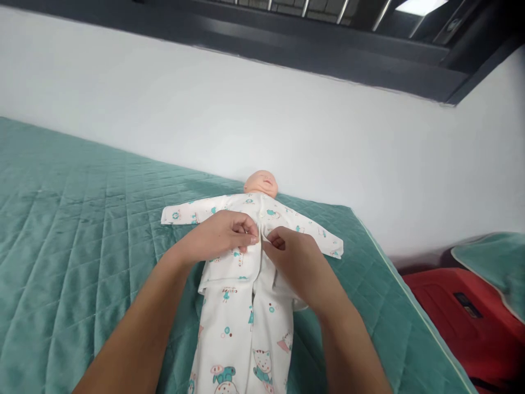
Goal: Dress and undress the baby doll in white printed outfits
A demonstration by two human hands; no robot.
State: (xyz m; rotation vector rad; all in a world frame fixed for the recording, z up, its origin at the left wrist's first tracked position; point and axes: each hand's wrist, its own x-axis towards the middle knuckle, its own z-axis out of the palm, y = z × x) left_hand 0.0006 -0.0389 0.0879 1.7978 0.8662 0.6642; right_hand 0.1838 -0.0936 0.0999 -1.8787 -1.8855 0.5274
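Note:
A baby doll point(261, 183) lies face up, its head close to the wall. It wears a white printed baby jacket point(232, 268) with both sleeves spread wide, and matching pants point(229, 339). My left hand point(229, 232) pinches one front edge of the jacket at mid-chest. Opposite it, my right hand point(289, 251) pinches the other front edge, a short gap away. Above my fingers the jacket's front edges meet near the neck; lower down they hang apart. My fingers partly hide the chest opening.
A green quilted cover point(102, 246) lies under the doll, its piped edge running down the right side. Behind is a white wall point(164, 98) below a dark window frame point(287, 41). A red plastic case point(463, 312) stands at the right, beside more green cloth point(496, 262).

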